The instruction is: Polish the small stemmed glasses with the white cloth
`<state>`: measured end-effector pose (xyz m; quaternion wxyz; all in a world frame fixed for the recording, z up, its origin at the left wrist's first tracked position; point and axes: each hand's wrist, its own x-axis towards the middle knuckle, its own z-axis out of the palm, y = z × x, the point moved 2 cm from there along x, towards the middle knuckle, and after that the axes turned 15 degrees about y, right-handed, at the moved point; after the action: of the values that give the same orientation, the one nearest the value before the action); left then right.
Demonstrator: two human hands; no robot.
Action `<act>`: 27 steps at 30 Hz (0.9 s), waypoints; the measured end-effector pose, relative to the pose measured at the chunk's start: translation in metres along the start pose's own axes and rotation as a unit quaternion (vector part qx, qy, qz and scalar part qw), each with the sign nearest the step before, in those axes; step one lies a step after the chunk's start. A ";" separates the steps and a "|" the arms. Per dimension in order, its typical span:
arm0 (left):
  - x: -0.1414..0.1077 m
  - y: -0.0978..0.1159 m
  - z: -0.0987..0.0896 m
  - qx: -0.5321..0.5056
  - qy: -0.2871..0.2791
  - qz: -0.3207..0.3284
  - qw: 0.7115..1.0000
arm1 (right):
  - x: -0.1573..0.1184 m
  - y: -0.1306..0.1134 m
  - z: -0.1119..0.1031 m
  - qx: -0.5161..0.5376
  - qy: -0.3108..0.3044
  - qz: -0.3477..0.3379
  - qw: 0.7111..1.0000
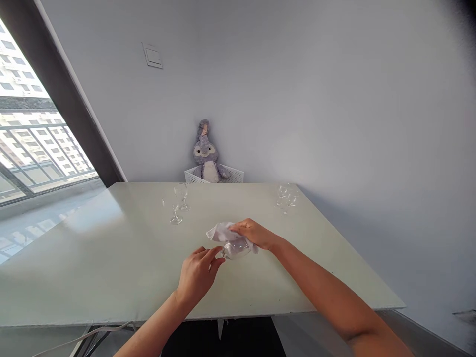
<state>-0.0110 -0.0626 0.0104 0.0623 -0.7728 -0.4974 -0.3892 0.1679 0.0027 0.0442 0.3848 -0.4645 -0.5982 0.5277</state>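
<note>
Wine glass (237,251) is tipped sideways over the big pale tabletop (148,267), my right grip (256,234) is clamped on a white cloth (222,232) against the bowl, and my left grip (198,273) pinches the stem end, I'd guess to keep it steady, fingers off the bowl.

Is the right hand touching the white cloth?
Touching. The head view shows the right hand gripping the white cloth, with no gap between them.

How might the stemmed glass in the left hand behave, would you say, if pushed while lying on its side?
The stemmed glass would probably roll, given its rounded bowl. It seems fragile, as its clear wall looks thin. Its shiny surface suggests it may be slippery.
</note>
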 end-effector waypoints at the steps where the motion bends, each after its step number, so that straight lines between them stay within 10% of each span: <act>1: 0.000 -0.002 0.001 0.000 0.016 -0.006 1.000 | 0.002 0.007 0.001 0.087 0.028 0.056 0.994; 5: 0.001 -0.003 0.008 0.010 0.089 -0.007 0.996 | -0.005 0.026 0.019 0.375 0.187 0.142 0.897; 10: 0.006 0.013 0.015 0.005 0.160 -0.016 0.987 | -0.034 0.017 0.055 0.467 0.277 0.026 0.839; 17: 0.012 0.044 0.013 -0.030 0.231 -0.069 0.970 | -0.049 0.016 0.089 0.352 0.300 -0.067 0.884; 21: 0.012 0.035 0.005 -0.169 0.119 -0.140 0.968 | -0.039 0.021 0.070 0.268 0.261 -0.062 0.925; 24: 0.018 0.022 0.000 -0.384 -0.006 -0.243 0.891 | -0.033 0.022 0.048 0.158 0.218 -0.050 0.962; 27: 0.028 0.012 -0.002 -0.490 0.005 -0.371 0.789 | -0.034 0.019 0.039 0.047 0.134 -0.049 0.989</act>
<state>0.0032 -0.0500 0.0339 -0.4717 -0.4535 -0.4876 -0.5780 0.1433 -0.0399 0.0204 0.5076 -0.4827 -0.5381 0.4688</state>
